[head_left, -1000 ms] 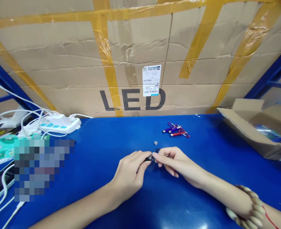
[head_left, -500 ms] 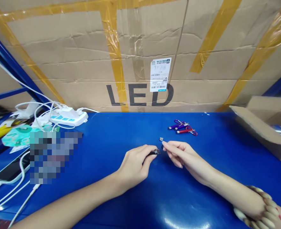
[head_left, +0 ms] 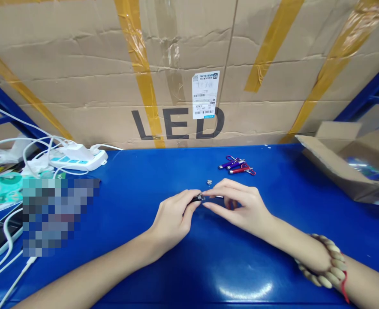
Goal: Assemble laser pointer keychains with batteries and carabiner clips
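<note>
My left hand (head_left: 176, 212) is closed around a slim black flashlight tube (head_left: 196, 198), its silver end pointing right. Most of the tube is hidden in the fingers. Close by that end, my right hand (head_left: 237, 199) has its thumb and index finger apart, tips almost at the tube. Behind those two fingers shows a thin dark piece with a bright edge (head_left: 220, 197); whether it lies on the table or rests against the curled fingers, I cannot tell. A small silver metal piece (head_left: 209, 183) lies on the blue table (head_left: 163, 171) just beyond the hands.
Purple and red keychain flashlights (head_left: 237, 166) with clips lie farther back. An open cardboard box (head_left: 331, 171) stands at right. A white power strip (head_left: 80, 158), cables and a phone (head_left: 3, 236) crowd the left. A large carton (head_left: 106, 77) marked LED forms the back.
My right hand has opened from a pinch on a small dark piece, and its thumb and index finger have come to the tube's end. The view has shifted slightly right.
</note>
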Available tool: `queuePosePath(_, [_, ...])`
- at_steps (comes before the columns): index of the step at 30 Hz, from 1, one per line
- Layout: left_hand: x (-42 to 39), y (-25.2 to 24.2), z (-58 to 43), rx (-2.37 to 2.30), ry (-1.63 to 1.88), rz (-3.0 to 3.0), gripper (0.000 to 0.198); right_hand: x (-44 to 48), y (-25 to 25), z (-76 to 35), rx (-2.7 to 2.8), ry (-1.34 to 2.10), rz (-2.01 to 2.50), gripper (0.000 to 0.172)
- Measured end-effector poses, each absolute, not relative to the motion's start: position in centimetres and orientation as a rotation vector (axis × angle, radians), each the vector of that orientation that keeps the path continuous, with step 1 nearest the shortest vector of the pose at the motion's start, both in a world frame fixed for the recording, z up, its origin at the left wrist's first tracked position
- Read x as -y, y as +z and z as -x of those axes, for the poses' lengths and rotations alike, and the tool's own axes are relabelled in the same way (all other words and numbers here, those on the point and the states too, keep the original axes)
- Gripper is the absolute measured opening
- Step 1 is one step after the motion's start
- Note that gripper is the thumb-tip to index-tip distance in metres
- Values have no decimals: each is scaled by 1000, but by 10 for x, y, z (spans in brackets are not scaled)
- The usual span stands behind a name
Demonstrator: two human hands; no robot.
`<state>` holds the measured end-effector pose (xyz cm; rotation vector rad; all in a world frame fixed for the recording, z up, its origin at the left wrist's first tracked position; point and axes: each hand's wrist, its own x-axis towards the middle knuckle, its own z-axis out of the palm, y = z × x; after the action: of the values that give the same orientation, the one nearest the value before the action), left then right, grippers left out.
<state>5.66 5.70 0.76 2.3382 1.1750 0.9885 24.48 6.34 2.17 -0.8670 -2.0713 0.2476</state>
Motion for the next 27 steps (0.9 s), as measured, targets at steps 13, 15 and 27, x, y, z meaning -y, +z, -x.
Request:
queuePosePath(13, [-53, 16, -58, -1184, 692, -2351, 24, -70, 22, -252, 2185, 89, 724, 12])
queuePosePath(15, [-54, 15, -58, -1185, 688, -2346, 24, -71, 21, -253, 2190, 118, 729, 13])
queuePosePath(27, [-54, 15, -58, -1171, 703, -2351, 23, -69, 21, -252, 2146, 135, 765, 10])
